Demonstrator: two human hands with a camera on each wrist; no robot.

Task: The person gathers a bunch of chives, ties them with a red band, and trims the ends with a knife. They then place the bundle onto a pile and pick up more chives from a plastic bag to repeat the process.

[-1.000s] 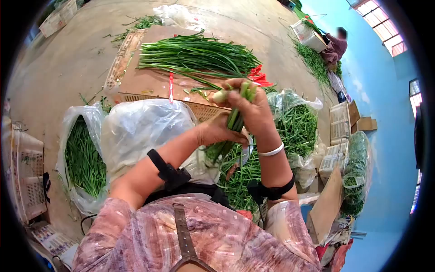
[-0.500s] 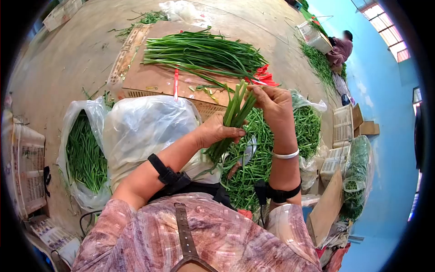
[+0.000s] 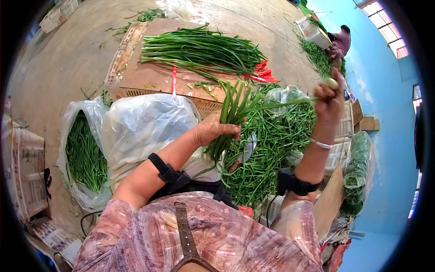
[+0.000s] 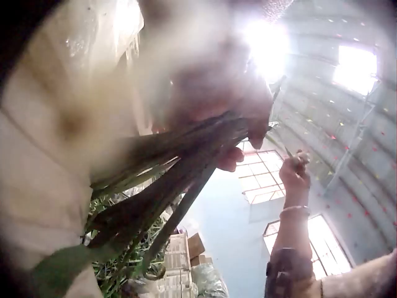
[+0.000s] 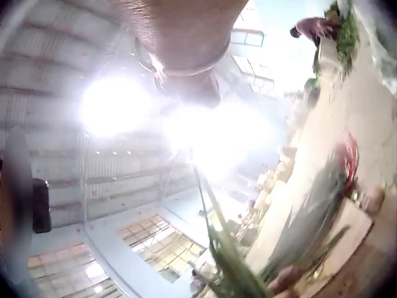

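Observation:
My left hand (image 3: 219,129) grips a bunch of long green leafy stalks (image 3: 231,106), its thumb across them. The bunch stands tilted up, its lower ends hanging over a heap of loose greens (image 3: 283,131). Out to the right, my raised right hand (image 3: 330,100) has curled fingers around a small pale roundish thing (image 3: 331,83); I cannot tell what that is. A thin green strand (image 3: 290,103) stretches taut from the bunch to this hand. In the right wrist view, the bunch (image 5: 232,267) shows low down, the strand rising from it.
Long green stalks (image 3: 199,50) lie on a board (image 3: 154,81) over a crate, beside red strips (image 3: 263,72). A knife (image 3: 249,147) rests on the loose greens. Plastic-covered bulk (image 3: 149,122) and a bag of greens (image 3: 84,154) stand left. Another person (image 3: 339,45) sits far right.
My right hand has moved from the bunch's top out to the right and up, drawing the green strand out. The left hand has kept its grip on the bunch, nearly in place.

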